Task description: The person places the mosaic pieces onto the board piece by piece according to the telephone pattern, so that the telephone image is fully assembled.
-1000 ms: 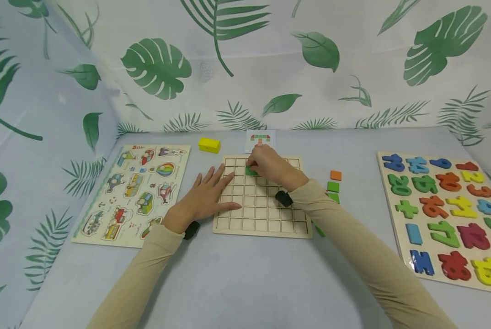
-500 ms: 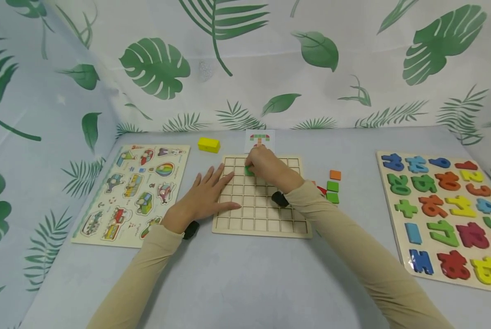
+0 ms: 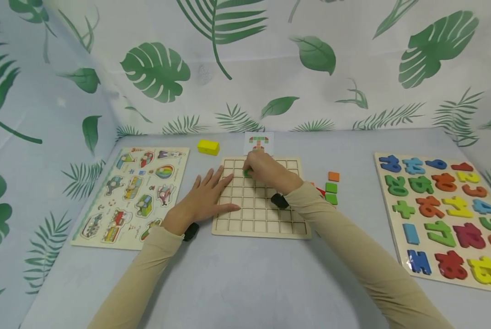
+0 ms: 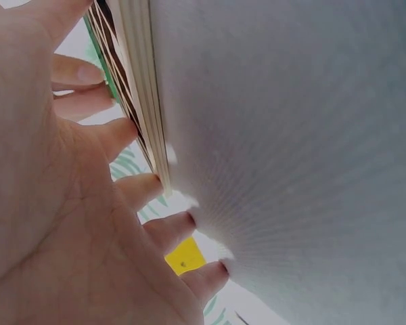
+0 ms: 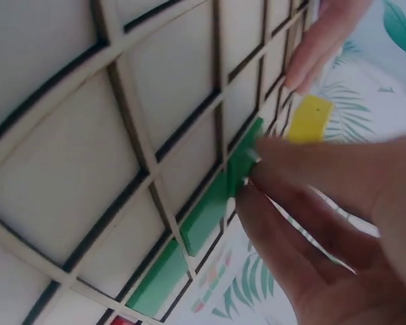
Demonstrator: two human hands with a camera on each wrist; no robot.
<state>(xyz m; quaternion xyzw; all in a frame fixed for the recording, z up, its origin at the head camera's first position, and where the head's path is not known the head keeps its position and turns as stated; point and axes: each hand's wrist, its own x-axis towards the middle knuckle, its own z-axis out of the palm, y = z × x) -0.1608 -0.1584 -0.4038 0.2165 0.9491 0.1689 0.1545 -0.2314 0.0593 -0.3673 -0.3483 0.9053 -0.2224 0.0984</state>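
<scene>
A wooden grid board lies in the middle of the table. My right hand is over its far rows, thumb and fingertips pinching a green square tile at a cell. Beside that one in the right wrist view, a second green tile and a third green tile sit in neighbouring cells, with a bit of red tile at the bottom edge. My left hand rests with spread fingers across the board's left edge; its fingertips reach down to the table in the left wrist view.
A pattern card lies behind the board, with a yellow block to its left. Loose green tiles, an orange tile and red pieces lie right of the board. A picture puzzle and a number puzzle flank everything.
My right hand and forearm have shifted slightly left, the fingers staying at the green tile. Red pieces beside the board now show past the sleeve. My left hand stays in place.
</scene>
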